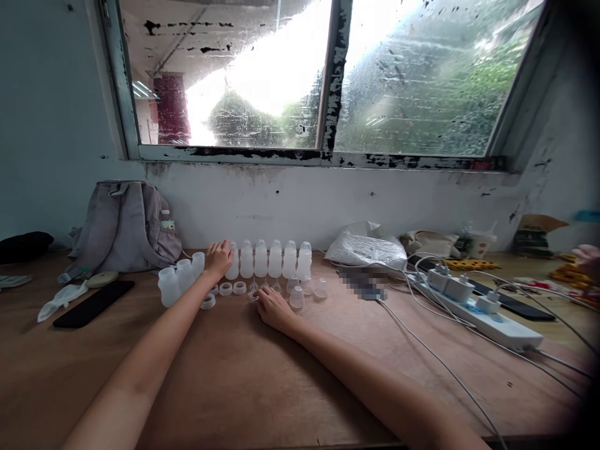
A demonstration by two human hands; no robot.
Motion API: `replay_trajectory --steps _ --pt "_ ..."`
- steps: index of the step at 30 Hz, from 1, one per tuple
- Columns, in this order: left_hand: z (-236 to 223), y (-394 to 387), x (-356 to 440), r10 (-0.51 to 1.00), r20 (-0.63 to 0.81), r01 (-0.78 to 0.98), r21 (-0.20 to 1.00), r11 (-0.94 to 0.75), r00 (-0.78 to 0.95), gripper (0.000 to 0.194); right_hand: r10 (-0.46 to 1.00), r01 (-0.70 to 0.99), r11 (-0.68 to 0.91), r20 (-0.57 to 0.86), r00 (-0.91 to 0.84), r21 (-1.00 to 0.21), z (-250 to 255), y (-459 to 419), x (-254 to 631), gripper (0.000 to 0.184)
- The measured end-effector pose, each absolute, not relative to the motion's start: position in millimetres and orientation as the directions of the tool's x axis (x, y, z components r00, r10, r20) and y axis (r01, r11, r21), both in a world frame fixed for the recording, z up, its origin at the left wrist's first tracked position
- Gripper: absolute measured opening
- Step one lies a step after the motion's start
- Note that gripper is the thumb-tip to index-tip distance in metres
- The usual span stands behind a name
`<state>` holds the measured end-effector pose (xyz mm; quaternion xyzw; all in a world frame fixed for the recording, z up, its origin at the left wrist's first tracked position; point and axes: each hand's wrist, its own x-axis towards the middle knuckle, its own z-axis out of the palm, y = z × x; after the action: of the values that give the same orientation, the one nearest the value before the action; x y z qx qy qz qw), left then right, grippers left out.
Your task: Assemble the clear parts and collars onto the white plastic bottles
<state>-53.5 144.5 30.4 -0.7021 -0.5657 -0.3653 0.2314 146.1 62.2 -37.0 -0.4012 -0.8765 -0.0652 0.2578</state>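
A row of milky baby bottles (261, 261) with clear domed caps stands near the wall. My left hand (219, 259) is at the left end of this row, its fingers closed on the upper part of the end bottle (232, 267). My right hand (274, 309) rests low on the table, its fingers curled at a clear bottle ring (254, 295). Uncapped bottles (169, 289) stand to the left, partly behind my left forearm. More rings (225, 289) lie in front of the row. Loose clear domed caps (297, 297) sit right of my right hand.
A grey backpack (124, 225) and a black phone (94, 304) are on the left. Rightward lie a silvery plastic bag (365, 245) and a white power strip (487, 322) with chargers and trailing cables. Another person's hand (587, 257) shows at the far right edge.
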Motion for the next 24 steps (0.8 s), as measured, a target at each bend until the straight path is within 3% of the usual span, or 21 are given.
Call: replay_trajectory --steps 5,11,16,20,24 --pt "25 149 -52 0.6 0.799 0.935 0.18 -0.304 0.042 0.044 0.679 0.744 0.661 0.499 -0.539 -0.096 -36 61 146 0.019" --pt "29 137 -41 0.556 0.83 0.899 0.275 -0.341 -0.043 0.038 0.686 0.75 0.654 0.501 -0.528 -0.105 -34 59 145 0.02" --pt "45 89 -31 0.437 0.897 0.804 0.302 -0.512 -0.059 0.04 0.648 0.696 0.696 0.575 -0.5 -0.178 -34 59 146 0.017" --pt "30 49 -21 0.55 0.828 0.673 0.471 -0.571 -0.113 0.038 0.674 0.644 0.686 0.63 -0.386 -0.338 -36 64 148 0.015" --pt "2 28 -11 0.684 0.728 0.489 0.608 -0.625 -0.032 0.04 0.726 0.623 0.639 0.622 -0.294 -0.451 -36 69 150 0.014"
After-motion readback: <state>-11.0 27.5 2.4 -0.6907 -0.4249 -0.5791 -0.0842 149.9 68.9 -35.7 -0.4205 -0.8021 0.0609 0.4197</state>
